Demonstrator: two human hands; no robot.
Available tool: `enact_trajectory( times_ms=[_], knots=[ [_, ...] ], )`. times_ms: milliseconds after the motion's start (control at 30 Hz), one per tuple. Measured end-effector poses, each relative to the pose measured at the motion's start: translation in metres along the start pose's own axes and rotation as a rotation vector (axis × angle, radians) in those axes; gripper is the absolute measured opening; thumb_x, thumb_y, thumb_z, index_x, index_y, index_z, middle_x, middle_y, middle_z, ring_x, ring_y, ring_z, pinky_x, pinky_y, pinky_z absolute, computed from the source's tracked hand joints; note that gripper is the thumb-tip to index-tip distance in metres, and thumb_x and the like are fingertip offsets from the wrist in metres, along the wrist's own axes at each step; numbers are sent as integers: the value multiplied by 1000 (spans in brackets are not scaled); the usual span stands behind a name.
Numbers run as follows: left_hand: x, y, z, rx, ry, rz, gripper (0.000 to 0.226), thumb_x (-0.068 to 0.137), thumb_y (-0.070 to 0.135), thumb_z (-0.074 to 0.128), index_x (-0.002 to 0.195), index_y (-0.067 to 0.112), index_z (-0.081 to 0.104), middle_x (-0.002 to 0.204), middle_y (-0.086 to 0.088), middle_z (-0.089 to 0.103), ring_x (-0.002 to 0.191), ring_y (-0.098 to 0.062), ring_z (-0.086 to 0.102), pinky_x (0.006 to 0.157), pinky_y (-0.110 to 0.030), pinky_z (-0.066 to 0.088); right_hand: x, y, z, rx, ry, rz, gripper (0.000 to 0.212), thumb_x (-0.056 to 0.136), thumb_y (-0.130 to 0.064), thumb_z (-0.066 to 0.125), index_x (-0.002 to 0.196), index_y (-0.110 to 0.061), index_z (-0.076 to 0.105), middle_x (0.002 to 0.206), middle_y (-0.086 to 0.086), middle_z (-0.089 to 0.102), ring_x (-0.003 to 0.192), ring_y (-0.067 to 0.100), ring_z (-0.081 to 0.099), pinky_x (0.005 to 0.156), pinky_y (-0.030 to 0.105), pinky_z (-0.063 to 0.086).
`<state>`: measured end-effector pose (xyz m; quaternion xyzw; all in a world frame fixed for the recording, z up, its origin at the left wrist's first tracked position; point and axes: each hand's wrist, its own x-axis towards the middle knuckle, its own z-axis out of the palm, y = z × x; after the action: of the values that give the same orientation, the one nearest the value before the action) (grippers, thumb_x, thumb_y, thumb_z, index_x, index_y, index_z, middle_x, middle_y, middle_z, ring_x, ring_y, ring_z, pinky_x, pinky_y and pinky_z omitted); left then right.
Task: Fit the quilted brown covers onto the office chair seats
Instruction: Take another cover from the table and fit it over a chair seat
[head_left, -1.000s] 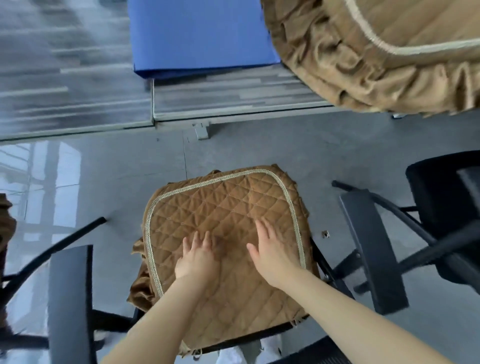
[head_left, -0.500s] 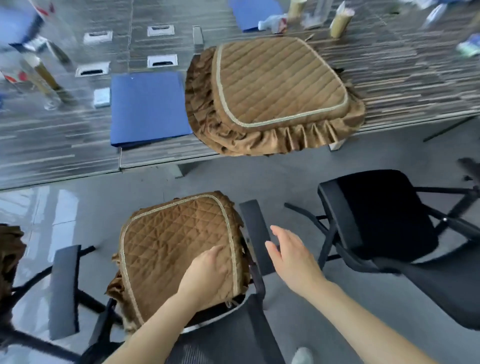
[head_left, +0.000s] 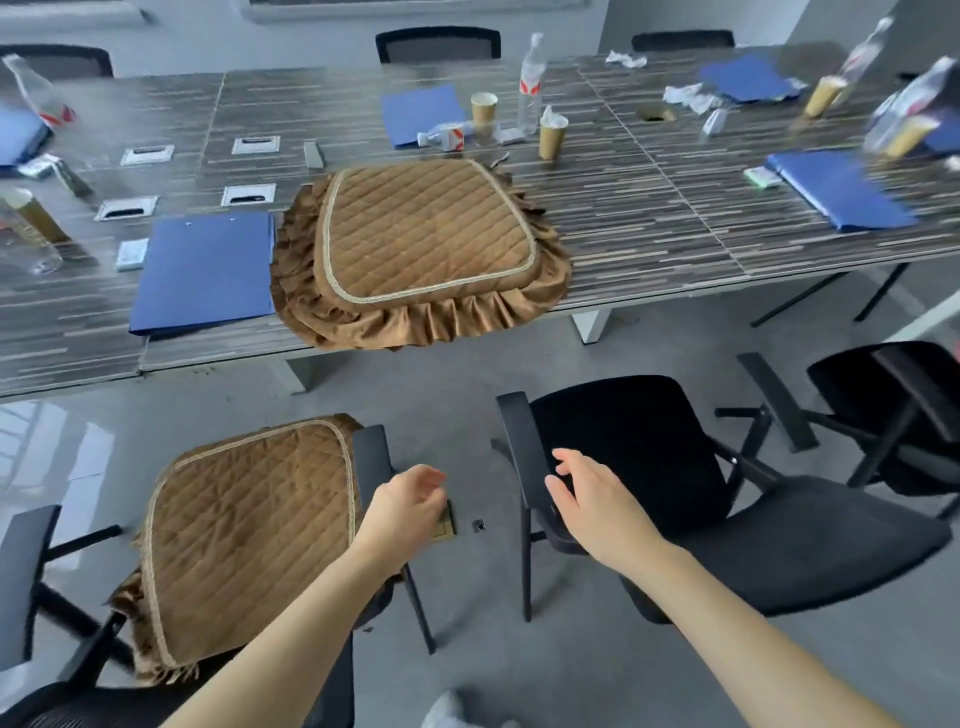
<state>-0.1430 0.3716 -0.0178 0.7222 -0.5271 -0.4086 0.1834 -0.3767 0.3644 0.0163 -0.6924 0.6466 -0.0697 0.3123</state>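
A quilted brown cover (head_left: 249, 535) with a pale braid border lies fitted on the seat of the chair at lower left. More brown covers (head_left: 426, 244) with frilled skirts lie stacked on the table's near edge. A bare black office chair (head_left: 639, 457) stands at centre right. My left hand (head_left: 410, 506) hovers just right of the covered chair's armrest (head_left: 371, 462), fingers loosely curled, holding nothing. My right hand (head_left: 587, 499) is spread open over the bare chair's left armrest (head_left: 519, 447), holding nothing.
The long striped table (head_left: 649, 218) carries blue folders (head_left: 202, 270), paper cups, plastic bottles and crumpled tissues. Another black chair (head_left: 893, 410) stands at far right. A small brass floor socket (head_left: 445, 526) sits in the grey floor between the two near chairs.
Both hands have come off the fitted cover and moved right toward the bare black chair. The view has lifted and turned right, bringing the table and the stacked covers into sight.
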Motion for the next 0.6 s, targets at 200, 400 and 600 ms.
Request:
enact_trajectory(
  times_ms=[200,400,600],
  knots=[
    [60,36,-36,17,119,15,21,91,20,57,109,19,68,98,3,66,98,-19,64,79,-25,44,64,-17,-35,19,9,-56,48,100,-39,39,143,-17,39,134,-1,55,125,18,48,100,34,42],
    [153,64,-73,-121,186,-38,25,92,22,54,114,18,64,103,-2,68,97,-22,63,75,-29,45,172,-48,-65,-22,-79,-79,48,101,-36,38,143,-13,38,128,1,58,122,22,50,96,35,41],
    [261,66,-120,-657,219,-380,26,92,13,55,117,7,59,102,-9,63,88,-26,61,83,-42,54,304,-73,-93,77,-90,28,48,99,-35,41,140,-11,41,128,7,58,121,26,51,97,35,42]
  ],
)
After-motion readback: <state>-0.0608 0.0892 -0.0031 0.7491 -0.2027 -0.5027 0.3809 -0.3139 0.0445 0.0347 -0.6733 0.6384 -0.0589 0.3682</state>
